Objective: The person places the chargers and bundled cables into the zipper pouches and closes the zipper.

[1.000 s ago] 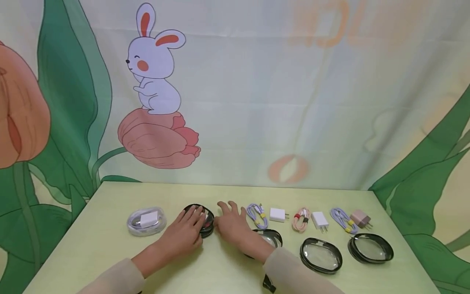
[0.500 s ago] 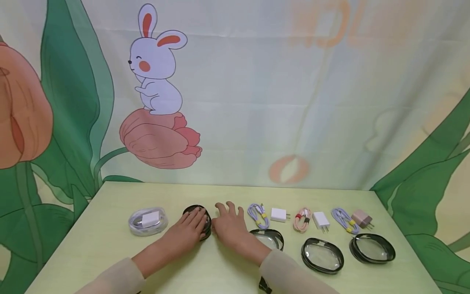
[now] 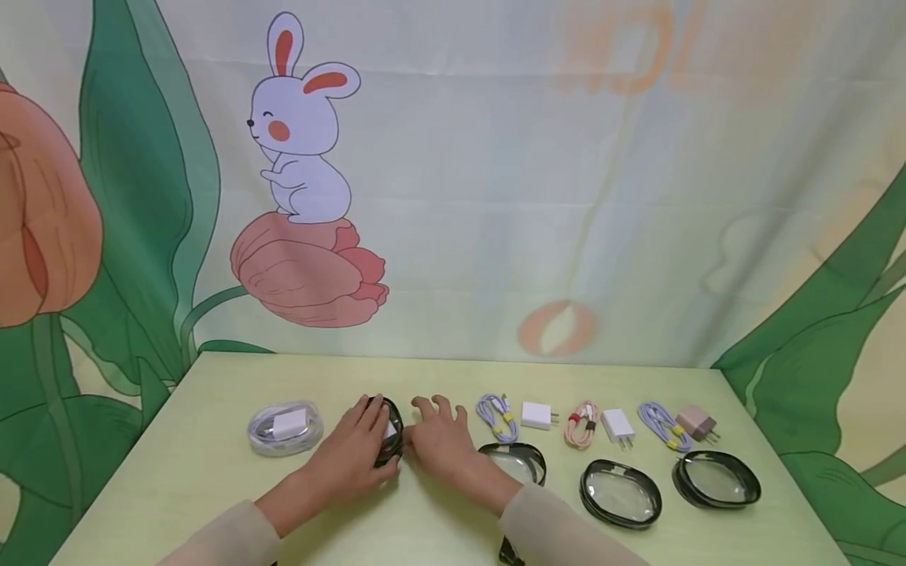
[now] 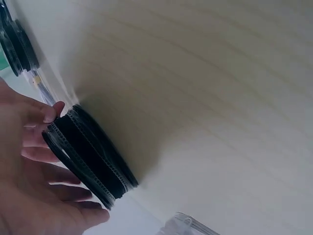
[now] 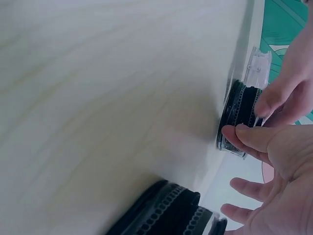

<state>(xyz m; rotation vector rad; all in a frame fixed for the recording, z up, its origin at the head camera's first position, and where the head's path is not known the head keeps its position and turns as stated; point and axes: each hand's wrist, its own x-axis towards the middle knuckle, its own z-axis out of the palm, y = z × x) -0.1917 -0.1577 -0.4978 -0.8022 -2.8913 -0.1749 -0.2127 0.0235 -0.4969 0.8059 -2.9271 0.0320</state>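
A round black zip case [image 3: 394, 452] with a clear top stands tilted on the table between both hands; something white shows under the top. My left hand [image 3: 348, 450] grips it from the left, fingers over the top and thumb at the near edge. In the left wrist view, the zipper bands of the zip case [image 4: 90, 152] run along its side. My right hand [image 3: 444, 446] is at the case's right edge. Its thumb and index finger [image 5: 257, 137] pinch at the zipper, the pull itself being hidden; the other fingers are spread.
A clear round case [image 3: 256, 445] with a white charger lies left. Black-rimmed clear cases [image 3: 587, 497] sit at right, one partly behind the right forearm. Behind them are coiled cables [image 3: 498, 417], white chargers [image 3: 535, 415] and a pinkish charger [image 3: 697, 423]. A patterned cloth [image 3: 453, 196] hangs behind.
The zip case has turned and tilted between the hands, and looks narrower now. The left hand has shifted round it, its thumb now showing at the near edge. The right hand has moved slightly left.
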